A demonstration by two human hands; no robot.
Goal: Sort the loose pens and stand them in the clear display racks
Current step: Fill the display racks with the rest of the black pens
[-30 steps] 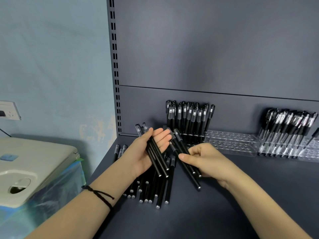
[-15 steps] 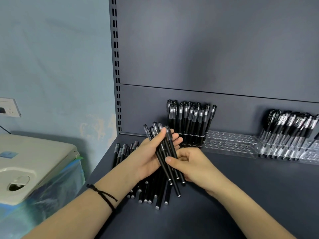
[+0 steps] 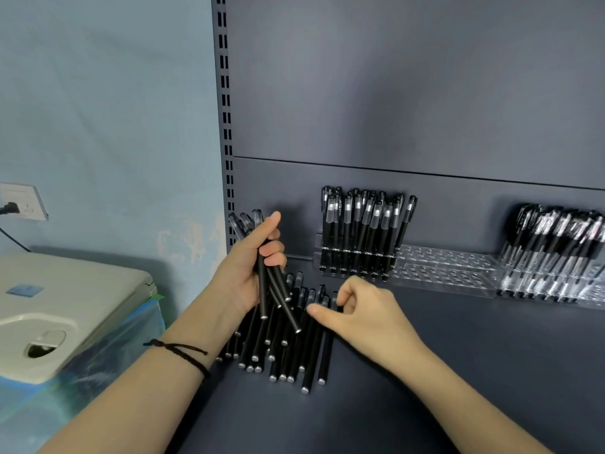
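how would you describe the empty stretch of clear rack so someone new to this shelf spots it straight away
Look along the back edge of the dark grey shelf. Between the upright pens standing on the left and the leaning pens at the far right sits the empty rack section. It alone shows bare rows of holes, with no pens standing in it.

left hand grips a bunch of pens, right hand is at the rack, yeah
No. In the head view the left hand does grip a bunch of pens, but the right hand is at the loose pile, short of the rack.
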